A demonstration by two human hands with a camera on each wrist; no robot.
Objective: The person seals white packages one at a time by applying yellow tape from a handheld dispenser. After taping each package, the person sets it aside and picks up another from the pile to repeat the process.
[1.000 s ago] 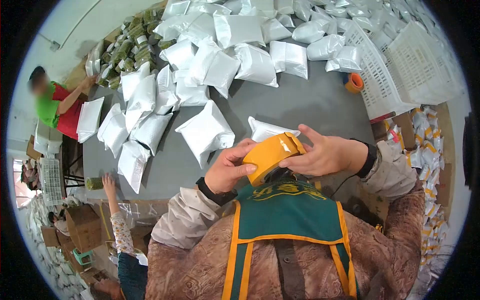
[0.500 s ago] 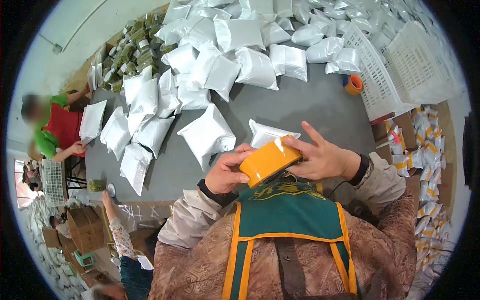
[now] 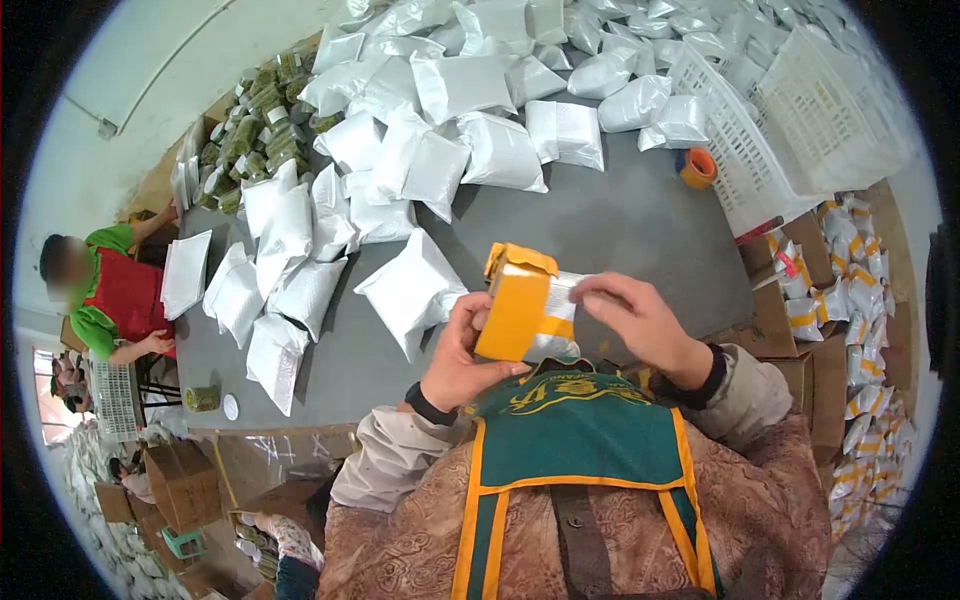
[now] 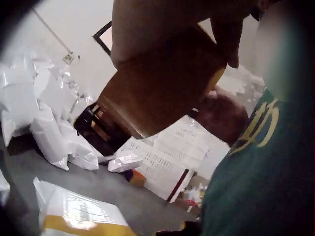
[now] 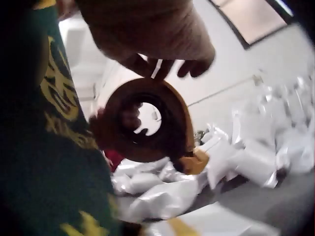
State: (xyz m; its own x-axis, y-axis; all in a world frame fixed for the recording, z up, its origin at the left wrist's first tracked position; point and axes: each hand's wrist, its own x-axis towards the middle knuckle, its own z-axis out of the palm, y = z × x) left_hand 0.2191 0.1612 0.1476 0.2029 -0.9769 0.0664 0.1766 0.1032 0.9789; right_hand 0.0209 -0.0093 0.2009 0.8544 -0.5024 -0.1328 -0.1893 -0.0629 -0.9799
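My left hand (image 3: pixel 452 352) grips a thick roll of yellow packing tape (image 3: pixel 510 318), thumb at its lower edge and fingers around the far side. A loose tape end sticks out at the top. In the right wrist view the roll (image 5: pixel 118 142) shows its round core, and a black piece sits by the tape end. My right hand (image 3: pixel 650 328) is off the roll, fingers loosely bent beside it. Below both hands, a white mailer bag (image 3: pixel 563 288) lies on the table with a yellow tape strip (image 4: pixel 64 223) across it.
Many white mailer bags (image 3: pixel 465 85) cover the far side of the grey table (image 3: pixel 620 220). An orange tape roll (image 3: pixel 698 168) sits by white crates (image 3: pixel 745 150). Jars (image 3: pixel 265 135) are heaped far left, near a person in a red apron (image 3: pixel 130 285). Taped bags (image 3: pixel 865 290) lie at right.
My right hand has let go of the tape roll and moved aside. The left hand has tipped the roll upright. At lower left, another person's hand has withdrawn from a jar.
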